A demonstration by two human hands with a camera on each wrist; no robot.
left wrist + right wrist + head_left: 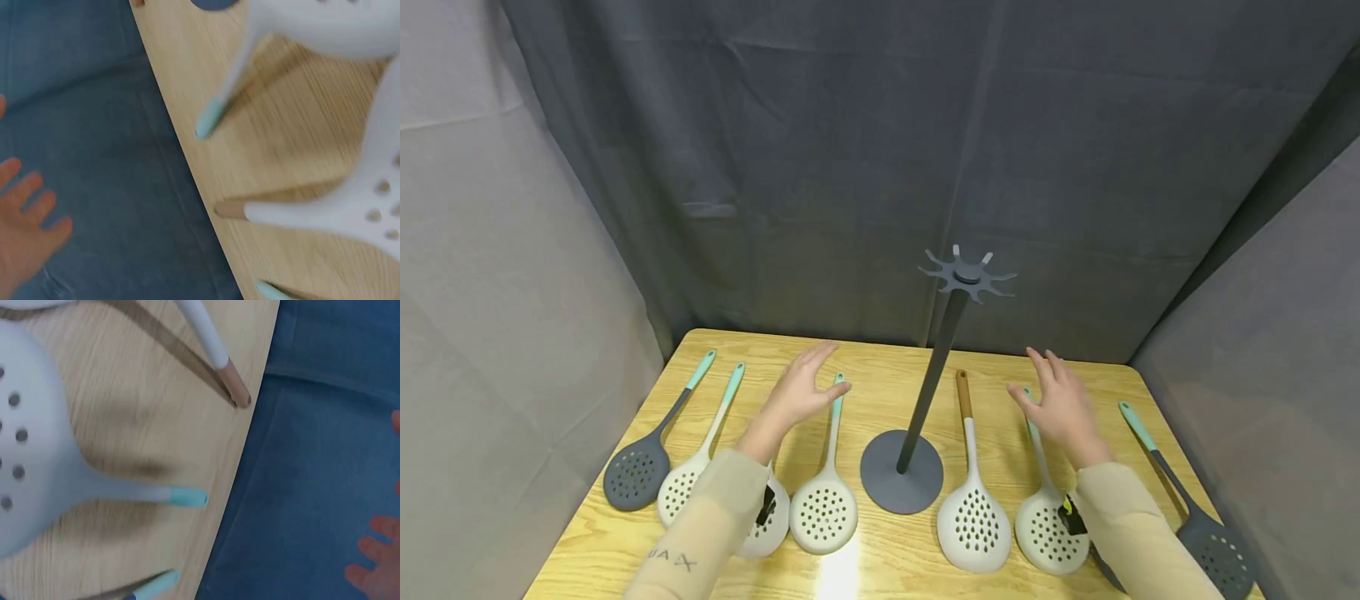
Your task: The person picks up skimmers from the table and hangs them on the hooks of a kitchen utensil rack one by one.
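Note:
My left hand (pixel 799 392) hovers over the table beside the mint handle of a white skimmer (pixel 823 512), fingers spread and holding nothing. My right hand (pixel 1062 412) is raised likewise above another white, mint-handled skimmer (pixel 1051 533), also with nothing in it. Between them rises a dark grey utensil stand (pixel 934 367), topped by a ring of hooks with nothing hung on it. Just right of its base lies a white skimmer with a wooden handle (pixel 974 529). A further white skimmer (pixel 769 533) is partly covered by my left sleeve; the left wrist view shows its brown handle tip (pixel 231 209).
At the far left lie a dark grey skimmer (pixel 637 473) and a white one (pixel 679 492). A dark skimmer (pixel 1217 554) lies near the right edge, another (pixel 1107 573) mostly under my right sleeve. Dark cloth (pixel 820 167) hangs behind the wooden table (pixel 880 371).

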